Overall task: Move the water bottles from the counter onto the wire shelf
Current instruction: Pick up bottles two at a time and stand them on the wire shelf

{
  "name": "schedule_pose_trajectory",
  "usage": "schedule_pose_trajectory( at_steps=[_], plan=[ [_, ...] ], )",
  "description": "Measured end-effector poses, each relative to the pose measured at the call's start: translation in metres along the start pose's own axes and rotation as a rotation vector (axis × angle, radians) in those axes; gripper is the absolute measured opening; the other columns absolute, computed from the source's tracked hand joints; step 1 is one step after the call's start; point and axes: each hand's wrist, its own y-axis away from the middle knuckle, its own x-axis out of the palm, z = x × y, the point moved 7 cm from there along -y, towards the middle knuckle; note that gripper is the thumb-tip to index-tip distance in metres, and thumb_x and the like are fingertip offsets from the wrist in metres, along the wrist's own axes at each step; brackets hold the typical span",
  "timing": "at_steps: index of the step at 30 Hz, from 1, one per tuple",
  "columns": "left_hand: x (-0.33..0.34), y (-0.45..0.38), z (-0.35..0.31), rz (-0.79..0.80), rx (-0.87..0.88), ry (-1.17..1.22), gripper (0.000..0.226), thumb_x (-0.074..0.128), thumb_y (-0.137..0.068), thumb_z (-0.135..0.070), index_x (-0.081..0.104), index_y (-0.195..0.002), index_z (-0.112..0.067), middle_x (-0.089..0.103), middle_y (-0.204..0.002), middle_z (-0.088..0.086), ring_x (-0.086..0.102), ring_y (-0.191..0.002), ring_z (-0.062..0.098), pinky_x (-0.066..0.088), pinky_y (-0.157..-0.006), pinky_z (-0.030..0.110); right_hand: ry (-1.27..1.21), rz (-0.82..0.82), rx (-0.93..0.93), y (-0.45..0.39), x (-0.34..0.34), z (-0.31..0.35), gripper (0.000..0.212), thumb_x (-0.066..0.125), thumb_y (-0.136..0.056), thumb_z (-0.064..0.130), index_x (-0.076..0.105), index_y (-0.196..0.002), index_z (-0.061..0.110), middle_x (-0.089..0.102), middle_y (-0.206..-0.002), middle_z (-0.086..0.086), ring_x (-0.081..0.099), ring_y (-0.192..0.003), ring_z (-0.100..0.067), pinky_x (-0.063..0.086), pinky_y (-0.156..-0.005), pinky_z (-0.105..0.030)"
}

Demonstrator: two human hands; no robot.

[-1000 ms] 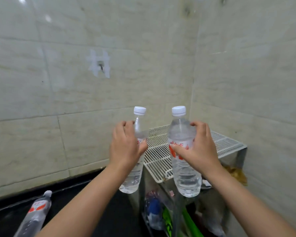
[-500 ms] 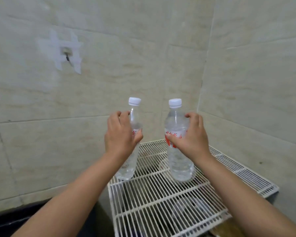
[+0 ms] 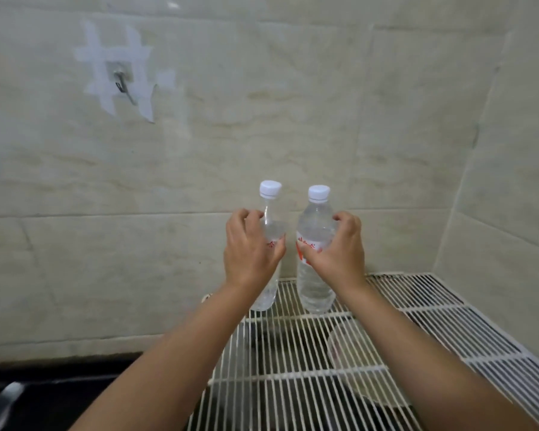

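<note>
The white wire shelf (image 3: 433,331) stands in the corner against two tiled walls. Two clear water bottles stand upright at its rear edge: the left bottle (image 3: 266,293) at the rear left corner, the right bottle (image 3: 316,287) just beside it, apart.

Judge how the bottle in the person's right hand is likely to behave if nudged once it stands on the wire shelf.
The right-hand bottle is tall and narrow, so it would probably tip easily. It looks full of water, so likely heavy for its size. The wire shelf is spaced bars, so its base may sit unevenly and wobble.
</note>
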Motion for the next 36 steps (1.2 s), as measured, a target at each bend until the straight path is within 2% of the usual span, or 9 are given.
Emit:
schedule_pose_trajectory(
  at_steps=[3,6,8,15,23,27,30,33,36],
  plan=[
    [0.013,0.004,0.015,0.058,-0.099,-0.084,0.066,0.088,-0.055,-0.021,0.047,-0.103,-0.003,0.06,-0.097,0.028,0.063,-0.086,0.041,0.057,-0.058,0.038,-0.06,0.035,-0.011,-0.009,0.017,-0.008,0.072,0.076,-0.071,0.025,0.036,-0.126,0.002,0.041,-0.129,-0.015,0.047,-0.116,-0.03,0.04,-0.09,-0.033],
    [0.015,0.006,0.032,0.105,-0.319,-0.084,0.062,0.076,-0.075,-0.025,0.048,-0.122,0.003,0.046,-0.125,0.025,0.045,-0.116,0.039,0.047,-0.085,0.044,-0.101,0.058,-0.013,-0.018,0.026,-0.016,0.073,0.077,-0.07,0.025,0.036,-0.127,0.003,0.04,-0.13,-0.014,0.048,-0.115,-0.029,0.04,-0.09,-0.031],
    [0.016,0.005,0.035,0.126,-0.366,-0.103,0.064,0.071,-0.079,-0.028,0.043,-0.128,0.002,0.04,-0.131,0.021,0.038,-0.122,0.034,0.042,-0.091,0.042,-0.114,0.076,-0.012,-0.022,0.027,-0.02,0.073,0.077,-0.071,0.024,0.035,-0.127,0.004,0.04,-0.132,-0.013,0.047,-0.117,-0.028,0.04,-0.091,-0.031],
    [0.021,-0.003,0.022,0.13,-0.39,-0.025,0.062,0.07,-0.08,-0.029,0.043,-0.127,0.002,0.04,-0.129,0.019,0.039,-0.121,0.032,0.041,-0.093,0.038,-0.189,0.105,-0.03,-0.027,0.022,-0.026,0.073,0.078,-0.07,0.018,0.036,-0.127,0.002,0.044,-0.131,-0.015,0.045,-0.12,-0.028,0.036,-0.093,-0.027],
    [0.048,-0.008,0.009,0.132,-0.289,-0.03,0.056,0.086,-0.061,-0.019,0.058,-0.099,0.011,0.055,-0.099,0.03,0.056,-0.093,0.047,0.053,-0.067,0.044,-0.299,0.129,0.012,-0.04,0.028,-0.043,0.074,0.079,-0.066,0.014,0.036,-0.126,0.007,0.048,-0.128,-0.012,0.051,-0.115,-0.026,0.041,-0.09,-0.029],
    [0.046,-0.011,0.014,0.251,-0.357,-0.099,0.059,0.073,-0.077,-0.031,0.046,-0.121,-0.001,0.043,-0.123,0.017,0.041,-0.117,0.032,0.045,-0.084,0.038,-0.324,0.23,0.008,-0.043,0.037,-0.041,0.078,0.079,-0.067,0.016,0.032,-0.13,0.01,0.045,-0.133,-0.011,0.049,-0.12,-0.025,0.043,-0.101,-0.037],
    [0.038,-0.015,0.012,0.308,-0.339,-0.104,0.058,0.062,-0.085,-0.04,0.042,-0.127,-0.006,0.043,-0.128,0.012,0.041,-0.12,0.026,0.043,-0.089,0.035,-0.301,0.301,0.029,-0.045,0.033,-0.04,0.076,0.078,-0.069,0.018,0.031,-0.13,0.012,0.046,-0.134,-0.011,0.051,-0.113,-0.021,0.045,-0.098,-0.038],
    [0.025,-0.029,0.013,0.31,-0.321,-0.089,0.053,0.052,-0.092,-0.036,0.038,-0.134,-0.006,0.045,-0.133,0.012,0.042,-0.125,0.025,0.04,-0.098,0.034,-0.298,0.34,0.052,-0.051,0.02,-0.033,0.07,0.074,-0.074,0.019,0.032,-0.131,0.01,0.047,-0.133,-0.012,0.05,-0.107,-0.018,0.043,-0.088,-0.029],
    [0.023,-0.052,0.007,0.367,-0.223,-0.092,0.055,0.052,-0.093,-0.029,0.032,-0.14,-0.008,0.043,-0.141,0.011,0.039,-0.131,0.024,0.036,-0.104,0.034,-0.207,0.322,0.011,-0.064,0.009,-0.01,0.075,0.073,-0.075,0.029,0.031,-0.135,0.012,0.047,-0.134,-0.009,0.05,-0.116,-0.022,0.042,-0.091,-0.031]
  ],
)
